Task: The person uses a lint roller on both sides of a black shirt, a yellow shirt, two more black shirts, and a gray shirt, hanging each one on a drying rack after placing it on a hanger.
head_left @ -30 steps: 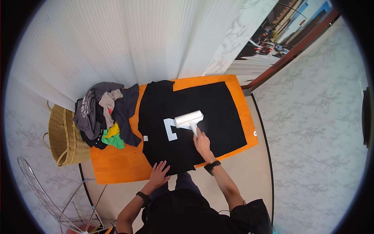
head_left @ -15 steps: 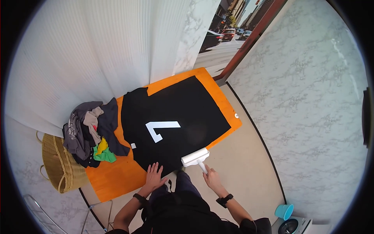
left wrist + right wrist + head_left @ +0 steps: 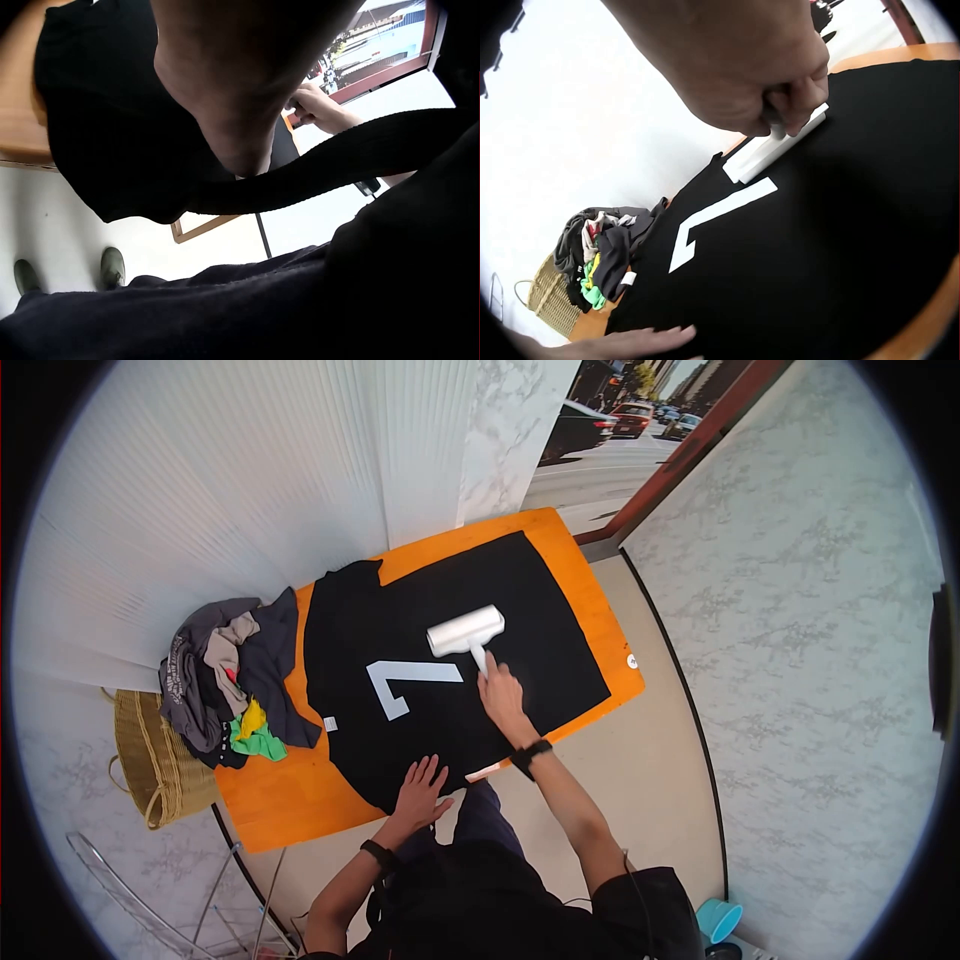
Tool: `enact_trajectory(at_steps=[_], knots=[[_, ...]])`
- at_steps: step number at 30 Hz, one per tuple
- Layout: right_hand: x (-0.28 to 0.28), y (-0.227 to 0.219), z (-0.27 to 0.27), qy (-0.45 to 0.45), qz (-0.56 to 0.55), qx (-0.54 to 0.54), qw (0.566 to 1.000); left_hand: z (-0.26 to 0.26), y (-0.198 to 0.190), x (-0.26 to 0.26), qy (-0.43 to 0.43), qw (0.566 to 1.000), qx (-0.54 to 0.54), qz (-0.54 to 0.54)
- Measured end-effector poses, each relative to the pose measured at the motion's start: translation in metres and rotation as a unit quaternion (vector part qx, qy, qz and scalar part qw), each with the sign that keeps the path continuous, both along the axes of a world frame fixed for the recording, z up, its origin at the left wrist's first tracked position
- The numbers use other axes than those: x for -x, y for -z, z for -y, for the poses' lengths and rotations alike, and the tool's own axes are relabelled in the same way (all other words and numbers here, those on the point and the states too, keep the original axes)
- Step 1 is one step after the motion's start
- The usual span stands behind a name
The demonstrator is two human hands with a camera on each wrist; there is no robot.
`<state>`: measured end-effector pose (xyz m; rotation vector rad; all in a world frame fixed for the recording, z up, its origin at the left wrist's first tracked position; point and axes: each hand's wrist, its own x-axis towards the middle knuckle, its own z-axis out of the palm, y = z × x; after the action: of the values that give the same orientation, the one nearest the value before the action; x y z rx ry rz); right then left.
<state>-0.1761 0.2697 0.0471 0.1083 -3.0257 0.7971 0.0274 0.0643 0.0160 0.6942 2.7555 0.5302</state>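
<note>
A black shirt (image 3: 530,650) with a white figure like a 7 (image 3: 388,690) lies spread on the orange table (image 3: 300,815). My right hand (image 3: 503,700) grips the handle of a white lint roller (image 3: 466,630), whose cylinder is over the shirt above the figure. In the right wrist view the fingers of my right hand (image 3: 757,82) curl round the handle, and the roller (image 3: 772,154) shows below them. My left hand (image 3: 418,796) rests with spread fingers on the shirt's near edge; in the left wrist view the hand (image 3: 225,90) is dark, its fingers mostly hidden.
A pile of crumpled clothes (image 3: 265,660), grey, green and yellow among them, covers the table's left end. Beside it stands a woven basket (image 3: 160,760). A metal rack (image 3: 130,890) is at the lower left, a blue bucket (image 3: 718,920) at the lower right.
The roller has moved from beyond the shirt's near edge up and over its middle, still in my right hand. My left hand stays at the near edge. The head view has shifted.
</note>
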Motion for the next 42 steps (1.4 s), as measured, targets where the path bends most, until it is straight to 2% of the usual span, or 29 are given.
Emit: enact_trajectory(at_steps=[3,7,12,16,19,25,27,29,31,35,37,39,42], knots=[[0.067,0.01,0.02,-0.02,-0.015,0.009,1.0,-0.003,-0.005,0.002,-0.022,1.0,-0.001,0.017],[0.13,0.014,0.043,-0.038,-0.027,0.017,0.999,-0.007,-0.012,0.006,-0.046,0.999,-0.007,0.026],[0.156,0.008,0.043,-0.054,-0.028,0.022,0.998,-0.015,-0.013,0.005,-0.088,0.996,-0.009,0.023],[0.112,-0.007,0.009,-0.078,-0.023,0.017,0.997,-0.02,-0.014,0.003,-0.102,0.994,0.005,0.026],[0.05,0.005,-0.033,-0.1,-0.003,-0.01,0.995,-0.019,-0.015,0.002,-0.098,0.995,0.007,0.023],[-0.099,-0.007,-0.11,-0.069,0.032,-0.039,0.996,-0.016,-0.004,-0.001,-0.096,0.995,-0.001,0.022],[-0.141,-0.014,-0.124,-0.06,0.034,-0.047,0.997,-0.012,-0.001,-0.003,-0.086,0.996,-0.015,0.013],[-0.181,-0.022,-0.138,-0.022,0.089,-0.065,0.994,-0.01,0.004,-0.003,-0.076,0.997,-0.017,-0.014],[-0.214,-0.027,-0.146,-0.011,0.082,-0.074,0.994,-0.01,0.006,-0.007,-0.068,0.997,-0.028,-0.016],[-0.244,-0.045,-0.151,0.017,0.103,-0.068,0.992,-0.018,0.005,-0.001,-0.078,0.996,-0.026,-0.017],[-0.239,-0.049,-0.15,0.028,0.1,-0.059,0.993,-0.029,0.002,0.003,-0.084,0.996,-0.015,-0.019],[-0.222,-0.05,-0.149,0.029,0.057,-0.024,0.998,-0.048,-0.002,0.009,-0.074,0.996,-0.052,-0.023],[-0.164,-0.039,-0.144,0.026,0.035,-0.014,0.999,-0.077,-0.002,0.019,-0.045,0.998,-0.034,-0.029]])
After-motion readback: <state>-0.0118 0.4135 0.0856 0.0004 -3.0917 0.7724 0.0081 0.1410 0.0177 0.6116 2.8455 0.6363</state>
